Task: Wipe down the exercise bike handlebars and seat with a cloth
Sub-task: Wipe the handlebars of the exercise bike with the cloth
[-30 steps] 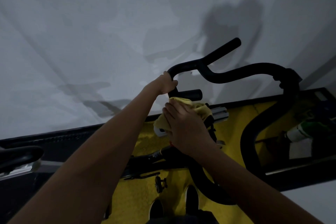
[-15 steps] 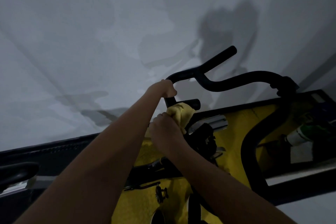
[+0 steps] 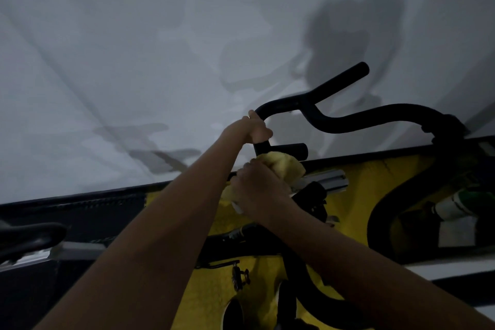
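Both hands on the black handlebars, one gripping, one holding the cloth.

The left hand [image 3: 254,128] has its fingers [image 3: 263,134] clenched round the handlebars [image 3: 348,123] at the near bend; just below, the right hand [image 3: 258,190] grasps the bunched yellow cloth [image 3: 285,166] against the bar's stem. The dark seat [image 3: 29,236] sits at far left, well apart, above a yellow floor mat [image 3: 361,190].

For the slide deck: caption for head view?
Left hand grips the handlebar; right hand wipes with yellow cloth.
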{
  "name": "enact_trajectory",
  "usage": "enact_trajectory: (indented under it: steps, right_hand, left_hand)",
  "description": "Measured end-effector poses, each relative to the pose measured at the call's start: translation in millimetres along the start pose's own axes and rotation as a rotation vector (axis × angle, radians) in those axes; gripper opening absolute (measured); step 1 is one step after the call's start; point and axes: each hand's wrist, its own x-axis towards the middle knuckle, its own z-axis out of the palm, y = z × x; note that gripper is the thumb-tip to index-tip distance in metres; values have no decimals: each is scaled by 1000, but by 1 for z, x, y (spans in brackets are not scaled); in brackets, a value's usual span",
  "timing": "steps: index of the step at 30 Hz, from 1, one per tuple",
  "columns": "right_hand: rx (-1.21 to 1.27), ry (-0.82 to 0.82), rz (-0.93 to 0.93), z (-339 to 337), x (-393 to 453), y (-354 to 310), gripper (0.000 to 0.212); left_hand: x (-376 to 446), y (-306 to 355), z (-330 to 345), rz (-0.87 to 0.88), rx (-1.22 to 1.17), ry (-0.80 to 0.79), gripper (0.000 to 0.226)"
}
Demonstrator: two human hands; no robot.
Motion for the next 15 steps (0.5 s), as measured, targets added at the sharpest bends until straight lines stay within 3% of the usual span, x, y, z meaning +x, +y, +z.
enact_trajectory:
  steps: [3, 6, 11, 13, 15]
  right_hand:
    - [-97, -108, 6, 2, 16, -9, 19]
    - [22, 25, -59, 13, 3, 1, 16]
    - [458, 261, -38, 31, -62, 38, 55]
    - [474, 294, 3, 32, -71, 42, 57]
    - [443, 226, 17, 27, -59, 37, 62]
  left_hand:
    - [0, 0, 1, -12, -14, 12, 86]
    - [0, -2, 3, -17, -51, 14, 85]
    - [2, -2, 4, 2, -68, 20, 83]
    - [3, -3, 4, 1, -69, 14, 83]
    - [4, -4, 3, -2, -77, 6, 84]
